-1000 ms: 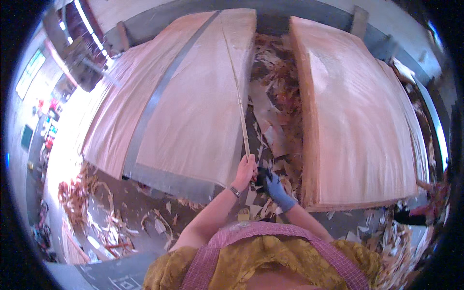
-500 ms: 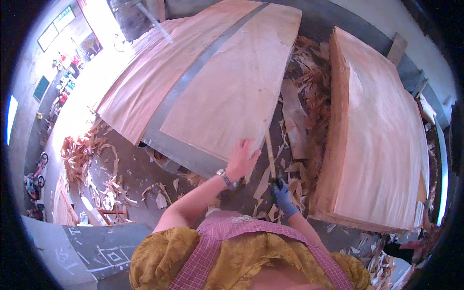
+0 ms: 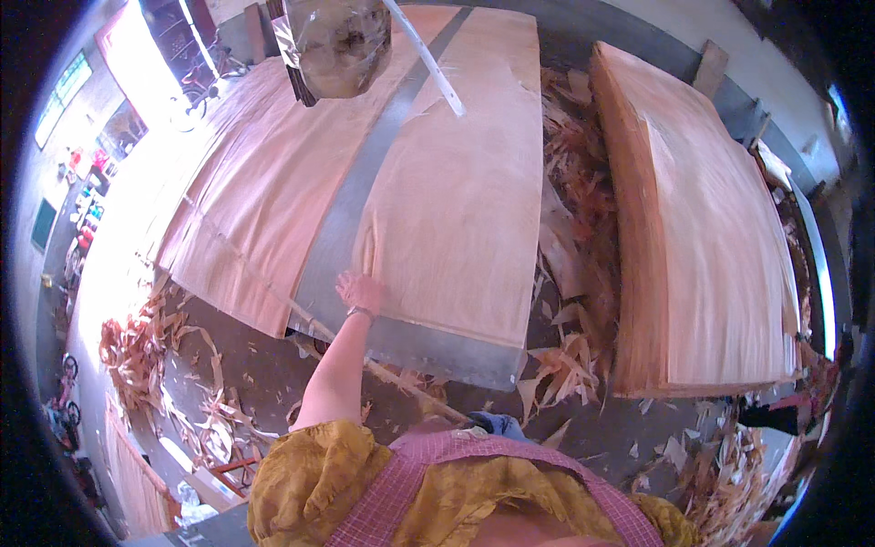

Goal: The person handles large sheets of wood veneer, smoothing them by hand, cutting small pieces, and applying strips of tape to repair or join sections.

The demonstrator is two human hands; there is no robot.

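My bare left hand [image 3: 362, 292], with a metal watch at the wrist, is at the near left corner of a thin wood veneer sheet [image 3: 456, 228]. Its fingers look closed on the sheet's edge, which curls up just beyond them; motion blurs them somewhat. Close to my body, my right hand [image 3: 499, 423] in a blue glove grips the near end of a long wooden stick [image 3: 314, 324]. The apron partly hides that hand. From there the stick slants away to the left, across the near end of the left veneer stack [image 3: 241, 246].
A grey strip [image 3: 351, 201] separates the left veneer from the right sheet. At right stands a thick veneer stack [image 3: 720, 255]. Veneer scraps [image 3: 583, 155] fill the gap, with more shavings [image 3: 137, 351] at left. Overhead hang a plastic-wrapped bundle [image 3: 342, 50] and a white rod [image 3: 428, 59].
My left hand has moved left to the sheet's corner, and the edge there has curled up. The stick has swung from pointing forward to slanting left. My right hand has drawn closer to my body.
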